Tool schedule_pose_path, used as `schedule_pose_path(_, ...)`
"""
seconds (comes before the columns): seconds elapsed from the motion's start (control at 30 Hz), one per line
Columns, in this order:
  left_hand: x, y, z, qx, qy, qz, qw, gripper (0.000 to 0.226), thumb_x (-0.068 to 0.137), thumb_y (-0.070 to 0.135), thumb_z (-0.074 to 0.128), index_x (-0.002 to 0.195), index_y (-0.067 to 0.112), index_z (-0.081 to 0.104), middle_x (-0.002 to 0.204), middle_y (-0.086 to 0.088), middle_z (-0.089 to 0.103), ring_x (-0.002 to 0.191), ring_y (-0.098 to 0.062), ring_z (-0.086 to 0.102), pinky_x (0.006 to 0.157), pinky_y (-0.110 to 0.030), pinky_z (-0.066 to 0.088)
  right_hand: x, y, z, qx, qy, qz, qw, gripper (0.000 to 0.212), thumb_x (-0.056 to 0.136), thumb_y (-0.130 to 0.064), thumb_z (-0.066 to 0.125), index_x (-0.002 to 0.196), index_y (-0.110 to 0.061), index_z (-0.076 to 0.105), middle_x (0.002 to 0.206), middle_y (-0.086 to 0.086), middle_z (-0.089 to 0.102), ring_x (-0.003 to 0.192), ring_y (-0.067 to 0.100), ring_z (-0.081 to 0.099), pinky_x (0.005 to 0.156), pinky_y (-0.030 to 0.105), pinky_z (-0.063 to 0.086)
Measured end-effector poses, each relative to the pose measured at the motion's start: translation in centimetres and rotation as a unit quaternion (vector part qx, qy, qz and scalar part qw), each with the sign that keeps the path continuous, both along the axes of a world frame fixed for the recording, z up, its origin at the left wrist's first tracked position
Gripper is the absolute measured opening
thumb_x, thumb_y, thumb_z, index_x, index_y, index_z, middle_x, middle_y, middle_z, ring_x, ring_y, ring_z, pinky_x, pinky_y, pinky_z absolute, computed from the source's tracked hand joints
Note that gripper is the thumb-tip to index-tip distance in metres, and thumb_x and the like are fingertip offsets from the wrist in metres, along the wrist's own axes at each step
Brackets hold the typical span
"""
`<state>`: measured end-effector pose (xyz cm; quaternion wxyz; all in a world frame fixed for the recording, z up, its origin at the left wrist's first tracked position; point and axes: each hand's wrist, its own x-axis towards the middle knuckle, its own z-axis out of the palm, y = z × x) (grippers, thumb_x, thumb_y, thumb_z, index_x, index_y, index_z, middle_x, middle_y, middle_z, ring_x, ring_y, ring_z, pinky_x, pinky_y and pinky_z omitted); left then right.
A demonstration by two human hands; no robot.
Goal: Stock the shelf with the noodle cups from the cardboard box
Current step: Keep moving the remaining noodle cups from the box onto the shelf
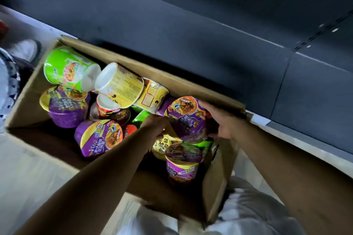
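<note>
An open cardboard box [32, 101] on the floor holds several noodle cups in purple, green, yellow and red. Both my hands are inside its right end, on either side of one purple noodle cup [188, 118] that lies tilted with its lid towards me. My right hand [222, 120] curls round the cup's right side and bottom. My left hand [157, 125] grips its left edge, fingers curled. Other cups lie loose: a green cup [66, 66], a yellow cup [122, 84], two more purple cups [65, 106] [99, 137].
The dark grey base of the shelf unit [210, 44] runs diagonally just beyond the box. A white shoe [24, 48] of another person stands at the far left. Pale floor [28, 177] surrounds the box. My light trousers [248, 215] show at the bottom.
</note>
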<state>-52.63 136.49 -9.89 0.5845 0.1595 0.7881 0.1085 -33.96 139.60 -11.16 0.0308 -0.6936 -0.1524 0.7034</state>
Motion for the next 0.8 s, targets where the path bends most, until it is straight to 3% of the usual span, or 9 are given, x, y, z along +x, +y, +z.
schedule_pose_path(0.1, -1.2, 0.2, 4.8, 0.014, 0.014, -0.02, 1.0, 0.014, 0.092, 0.027, 0.058, 0.092, 0.014, 0.063, 0.078, -0.004, 0.062, 0.064, -0.015, 0.059, 0.063, -0.026, 0.047, -0.1, -0.4, 5.0, -0.01, 0.006, -0.011, 1.0, 0.054, 0.073, -0.063, 0.065, 0.09, -0.013, 0.055, 0.106, 0.012, 0.06, 0.09, 0.024, 0.058, 0.062, 0.031, 0.047)
schedule_pose_path(0.2, -2.4, 0.2, 10.3, 0.026, 0.011, -0.042, 0.999, 0.016, 0.092, 0.025, 0.056, 0.086, 0.013, 0.065, 0.068, -0.004, 0.061, 0.057, -0.014, 0.057, 0.058, -0.025, 0.045, -0.1, -0.8, 10.8, -0.011, 0.023, -0.018, 1.0, 0.056, 0.073, -0.062, 0.066, 0.093, -0.011, 0.055, 0.103, 0.014, 0.058, 0.091, 0.026, 0.058, 0.071, 0.035, 0.05)
schedule_pose_path(0.33, -4.2, -0.3, 17.9, 0.037, -0.042, -0.084, 0.995, 0.016, 0.093, 0.027, 0.056, 0.083, 0.017, 0.064, 0.066, -0.004, 0.062, 0.061, -0.014, 0.057, 0.058, -0.024, 0.044, -0.1, -1.1, 18.7, 0.016, 0.029, 0.005, 0.999, 0.054, 0.075, -0.062, 0.064, 0.1, -0.014, 0.06, 0.105, 0.013, 0.062, 0.091, 0.025, 0.061, 0.073, 0.035, 0.053)
schedule_pose_path(0.43, -5.2, -0.4, 23.6, 0.057, -0.073, -0.112, 0.989, 0.013, 0.092, 0.028, 0.059, 0.093, 0.017, 0.066, 0.071, -0.003, 0.063, 0.067, -0.016, 0.06, 0.072, -0.029, 0.049, -0.2, -1.1, 24.4, 0.036, 0.034, 0.027, 0.998, 0.058, 0.069, -0.067, 0.061, 0.099, -0.017, 0.063, 0.108, 0.011, 0.066, 0.094, 0.024, 0.063, 0.079, 0.033, 0.052)
schedule_pose_path(0.53, -6.1, 0.0, 30.1, 0.099, -0.086, -0.13, 0.983, 0.008, 0.091, 0.026, 0.061, 0.094, 0.02, 0.065, 0.079, -0.001, 0.065, 0.074, -0.015, 0.064, 0.073, -0.027, 0.05, -0.4, -0.5, 30.5, 0.077, 0.024, 0.049, 0.995, 0.068, 0.065, -0.071, 0.058, 0.109, -0.019, 0.058, 0.096, 0.009, 0.064, 0.083, 0.021, 0.061, 0.069, 0.027, 0.048)
schedule_pose_path(0.6, -6.8, 0.4, 34.5, 0.131, -0.096, -0.156, 0.974, 0.009, 0.091, 0.027, 0.061, 0.098, 0.022, 0.066, 0.088, 0.002, 0.07, 0.079, -0.011, 0.065, 0.075, -0.026, 0.048, -0.6, -0.2, 34.8, 0.105, 0.027, 0.066, 0.992, 0.087, 0.05, -0.078, 0.066, 0.114, -0.021, 0.054, 0.101, 0.011, 0.06, 0.08, 0.023, 0.061, 0.068, 0.028, 0.049)
schedule_pose_path(0.7, -7.8, 1.0, 41.0, 0.188, -0.109, -0.184, 0.959, 0.006, 0.092, 0.024, 0.06, 0.093, 0.025, 0.065, 0.071, 0.017, 0.07, 0.062, 0.004, 0.063, 0.073, -0.022, 0.045, -0.6, 0.5, 40.9, 0.143, 0.05, 0.101, 0.983, 0.11, 0.021, -0.082, 0.07, 0.112, -0.022, 0.056, 0.107, 0.011, 0.062, 0.088, 0.028, 0.062, 0.072, 0.03, 0.05)
schedule_pose_path(0.8, -8.5, 1.3, 47.0, 0.231, -0.11, -0.193, 0.947, 0.006, 0.092, 0.021, 0.059, 0.087, 0.023, 0.061, 0.063, 0.02, 0.068, 0.057, 0.01, 0.061, 0.076, -0.025, 0.044, -0.9, 0.9, 46.8, 0.171, 0.079, 0.131, 0.973, 0.103, 0.034, -0.082, 0.067, 0.116, -0.02, 0.055, 0.112, 0.012, 0.063, 0.094, 0.029, 0.062, 0.071, 0.03, 0.051)
